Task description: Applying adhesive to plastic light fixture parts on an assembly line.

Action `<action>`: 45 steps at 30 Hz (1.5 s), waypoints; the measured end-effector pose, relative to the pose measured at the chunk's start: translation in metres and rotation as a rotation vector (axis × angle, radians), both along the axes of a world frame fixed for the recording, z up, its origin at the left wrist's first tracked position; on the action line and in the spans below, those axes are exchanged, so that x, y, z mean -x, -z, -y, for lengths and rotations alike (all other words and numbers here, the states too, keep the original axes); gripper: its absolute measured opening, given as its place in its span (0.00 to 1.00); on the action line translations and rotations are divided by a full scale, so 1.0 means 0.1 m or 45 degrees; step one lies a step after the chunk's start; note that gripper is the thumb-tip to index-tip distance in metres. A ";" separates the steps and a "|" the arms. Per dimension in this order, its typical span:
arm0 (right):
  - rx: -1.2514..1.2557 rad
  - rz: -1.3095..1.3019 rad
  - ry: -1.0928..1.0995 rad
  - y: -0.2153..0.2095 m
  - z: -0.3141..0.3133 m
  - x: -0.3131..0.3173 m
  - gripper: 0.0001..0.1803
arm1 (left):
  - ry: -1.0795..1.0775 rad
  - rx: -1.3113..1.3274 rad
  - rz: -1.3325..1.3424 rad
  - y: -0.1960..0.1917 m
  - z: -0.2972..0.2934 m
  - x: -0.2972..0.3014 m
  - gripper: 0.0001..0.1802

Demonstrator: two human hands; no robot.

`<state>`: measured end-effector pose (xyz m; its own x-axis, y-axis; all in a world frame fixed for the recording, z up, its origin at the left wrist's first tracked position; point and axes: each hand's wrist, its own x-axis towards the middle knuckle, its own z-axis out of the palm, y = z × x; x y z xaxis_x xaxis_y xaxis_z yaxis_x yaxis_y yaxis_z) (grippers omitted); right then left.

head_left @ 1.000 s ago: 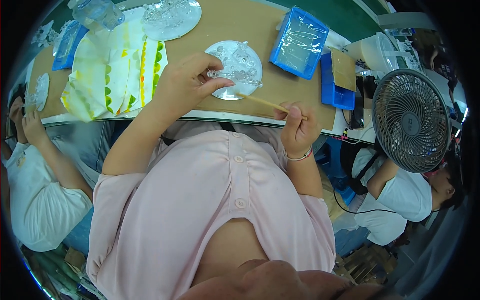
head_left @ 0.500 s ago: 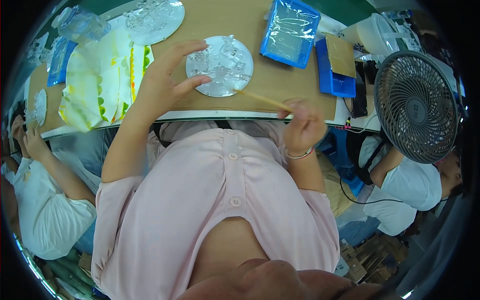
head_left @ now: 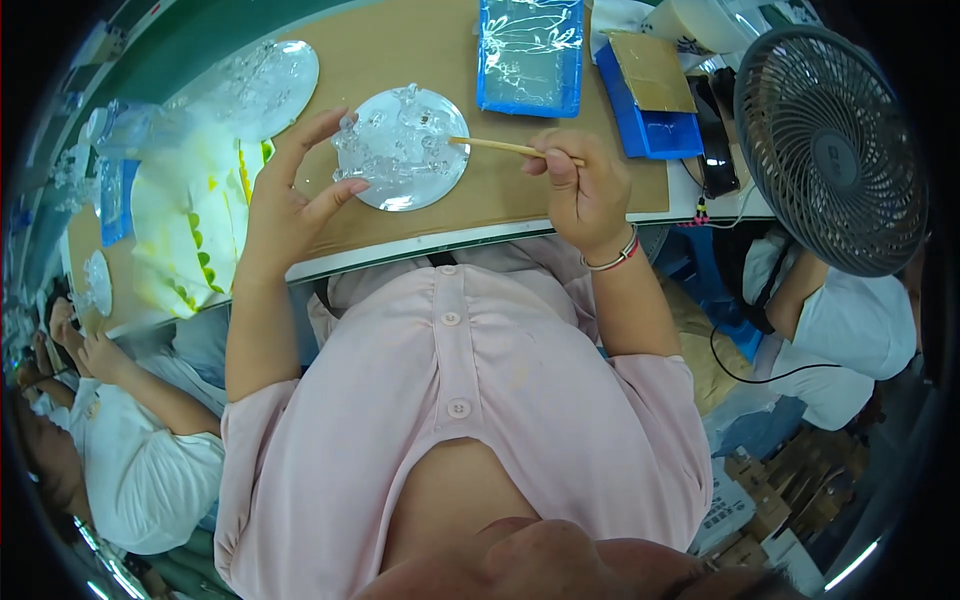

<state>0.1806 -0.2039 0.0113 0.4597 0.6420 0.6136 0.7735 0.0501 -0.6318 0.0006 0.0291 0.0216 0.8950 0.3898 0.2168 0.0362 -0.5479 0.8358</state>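
A round white plate [head_left: 402, 200] lies on the brown board, with several clear, glassy-looking pieces [head_left: 390, 140] spread over it. My left hand [head_left: 292, 195] is at the plate's left side, thumb and forefinger wide apart. Its fingertips are at the edge of the clear pieces; whether they press on them I cannot tell. Between the thumb and fingers of my right hand [head_left: 590, 185] is a thin wooden stick [head_left: 500, 147], pointing left. The stick's tip is over the plate's right part, close to the clear pieces.
Farther left sits another plate [head_left: 285, 110] of clear pieces, beside a patterned white cloth or sheet [head_left: 190, 215] and a clear bottle [head_left: 125, 128]. A film-covered blue tray [head_left: 530, 60], a blue box [head_left: 665, 140] and a grey fan [head_left: 835, 155] stand right. People sit on both sides.
The whole view has shifted and tilted. My right hand has come up beside the plate, bringing the stick's tip farther onto it. My left hand has drawn back toward the plate's left edge.
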 end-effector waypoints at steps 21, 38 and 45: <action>0.000 0.032 -0.196 -0.13 0.11 0.43 0.08 | -0.159 -0.303 0.116 0.01 0.31 -0.03 0.30; -0.232 -0.777 0.121 0.19 -0.01 0.58 0.11 | 0.032 0.378 -0.263 -0.10 0.17 0.02 0.10; -0.202 -1.127 0.466 0.23 0.04 0.35 0.15 | 0.049 0.442 -0.237 -0.04 0.18 0.02 0.09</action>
<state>0.1459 -0.2078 -0.0121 0.9516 0.3070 0.0166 0.0060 0.0356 -0.9994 -0.0014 0.0109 0.0260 0.9219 0.3770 -0.0898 0.1899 -0.2374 0.9527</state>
